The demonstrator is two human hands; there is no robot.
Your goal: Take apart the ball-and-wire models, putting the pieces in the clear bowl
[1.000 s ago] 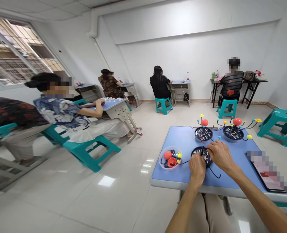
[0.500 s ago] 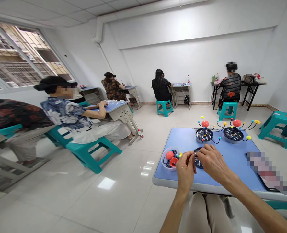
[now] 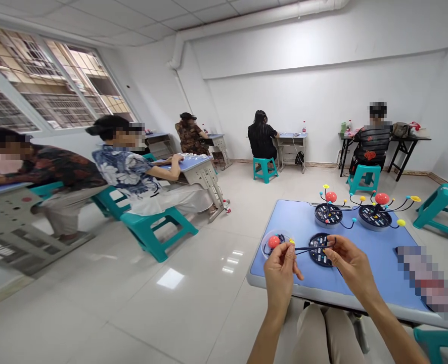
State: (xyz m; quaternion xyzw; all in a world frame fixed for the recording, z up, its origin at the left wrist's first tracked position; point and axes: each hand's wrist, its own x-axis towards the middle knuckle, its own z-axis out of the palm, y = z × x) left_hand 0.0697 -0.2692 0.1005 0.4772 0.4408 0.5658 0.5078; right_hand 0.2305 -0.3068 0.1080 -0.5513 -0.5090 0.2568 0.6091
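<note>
on the table [image 3: 294,217], two models [image 3: 329,215] [image 3: 375,216] stand by the far edge, towards the right corner; the phone [image 3: 427,283] lies along the right edge. the left hand [image 3: 279,275], nearly closed, pinches one end of thin black rods [image 3: 305,249]; the right hand [image 3: 353,260], loosely curled, pinches the other. both have risen off the disc [image 3: 318,257] mid-table, so the rods seem unattached to it. the tub [image 3: 262,247] sits near the left edge.
</note>
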